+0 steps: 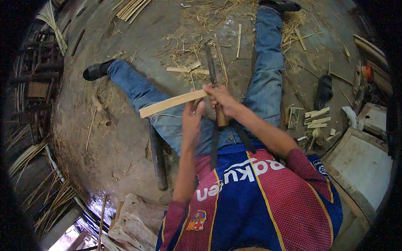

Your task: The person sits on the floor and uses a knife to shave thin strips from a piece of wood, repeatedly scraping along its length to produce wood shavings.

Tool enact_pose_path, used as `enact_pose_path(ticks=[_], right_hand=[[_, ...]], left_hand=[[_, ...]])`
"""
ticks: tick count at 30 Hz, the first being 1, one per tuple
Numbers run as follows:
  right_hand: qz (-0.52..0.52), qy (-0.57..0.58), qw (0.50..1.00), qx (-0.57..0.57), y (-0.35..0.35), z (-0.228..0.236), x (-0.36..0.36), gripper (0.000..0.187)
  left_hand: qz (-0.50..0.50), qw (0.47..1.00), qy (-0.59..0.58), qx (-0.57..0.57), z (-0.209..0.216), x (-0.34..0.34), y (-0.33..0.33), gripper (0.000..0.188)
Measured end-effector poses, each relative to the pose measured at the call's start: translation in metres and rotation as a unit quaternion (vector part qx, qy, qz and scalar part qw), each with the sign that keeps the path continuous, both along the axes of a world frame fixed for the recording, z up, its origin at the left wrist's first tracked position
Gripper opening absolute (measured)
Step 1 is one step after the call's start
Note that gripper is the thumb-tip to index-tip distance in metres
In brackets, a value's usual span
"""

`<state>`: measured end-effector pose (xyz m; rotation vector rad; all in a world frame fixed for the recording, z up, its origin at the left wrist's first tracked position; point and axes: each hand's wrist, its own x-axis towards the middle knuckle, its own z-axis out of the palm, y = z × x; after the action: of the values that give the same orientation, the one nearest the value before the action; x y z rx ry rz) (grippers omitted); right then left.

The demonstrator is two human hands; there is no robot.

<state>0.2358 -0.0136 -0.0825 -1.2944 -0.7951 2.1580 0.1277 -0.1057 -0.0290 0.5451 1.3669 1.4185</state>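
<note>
A pale, flat bamboo slat [171, 101] slants across in front of my body, its broad end over my left thigh. My left hand [194, 117] is closed on it near its right end, fingers at the lower edge. Just right of there, my right hand [220, 99] grips a long knife [210, 62] where the dark blade meets the wooden handle. The blade points away from me, and the handle [221, 118] sticks out below my fist. My right fingertips are right at the slat's end; whether they touch it I cannot tell. A thin curved strip [167, 115] hangs below the slat.
Cut slats [187, 70] and curly shavings [184, 44] lie on the floor between my legs. Short offcuts [317, 119] and a dark, long object [323, 93] are at right, near a pale-topped box [356, 163]. Bundled strips [132, 9] lie far left; a dark post [158, 159] is beside my left thigh.
</note>
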Motion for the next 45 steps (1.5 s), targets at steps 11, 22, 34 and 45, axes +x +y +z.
enact_pose_path(ticks=[11, 22, 34, 45], right_hand=[[0.147, -0.205, 0.957, 0.144, -0.002, 0.018, 0.008, 0.043], [0.274, -0.390, 0.723, 0.500, 0.028, 0.022, 0.011, 0.021], [0.100, -0.473, 0.818, 0.312, 0.152, -0.062, 0.048, 0.028], [0.363, -0.415, 0.687, 0.474, 0.022, 0.009, 0.022, 0.034]], left_hand=[[0.065, 0.995, -0.077, -0.007, 0.004, -0.048, 0.025, 0.031], [-0.065, 0.984, 0.125, -0.107, 0.006, -0.019, 0.004, 0.028], [-0.142, 0.975, 0.083, -0.148, 0.029, -0.005, -0.049, 0.029], [-0.083, 0.978, 0.043, -0.187, 0.016, -0.015, -0.021, 0.033]])
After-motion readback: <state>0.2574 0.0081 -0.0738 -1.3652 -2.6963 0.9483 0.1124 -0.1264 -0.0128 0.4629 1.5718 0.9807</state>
